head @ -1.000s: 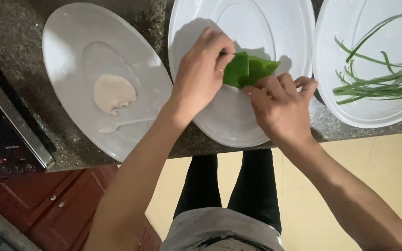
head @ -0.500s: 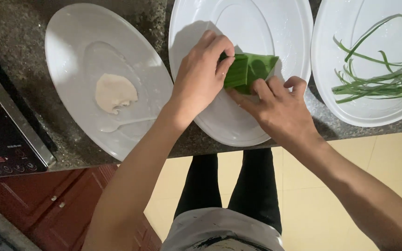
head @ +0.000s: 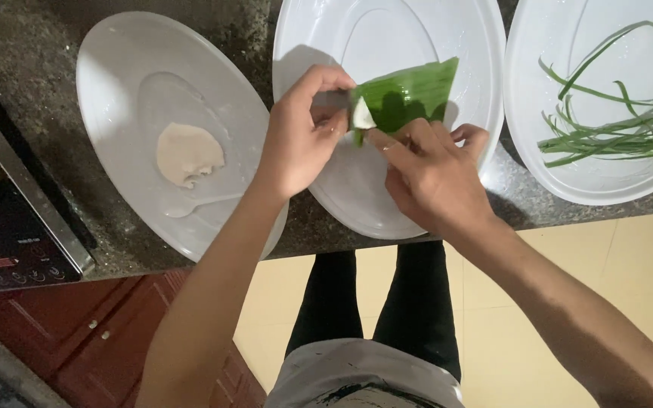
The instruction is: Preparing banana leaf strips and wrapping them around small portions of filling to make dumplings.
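Left hand (head: 300,132) and right hand (head: 432,177) pinching a folded green leaf (head: 406,94) around white filling over the middle white plate (head: 387,204), dough disc (head: 188,153) on the left plate (head: 115,68), green strips (head: 614,125) on the right plate (head: 538,53), dark speckled tabletop (head: 24,53)

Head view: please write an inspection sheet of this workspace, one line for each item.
Surface: dark speckled stone counter, three white oval plates on it.
Job's things: green leaf folded around a white filling, held over the middle plate.
Clutter: left plate with pale dough; right plate with green leaf strips.
Grippers: left hand and right hand both pinch the leaf.
Cables: nothing seen.
Surroundings: induction cooker, red-brown cabinets, yellow floor.
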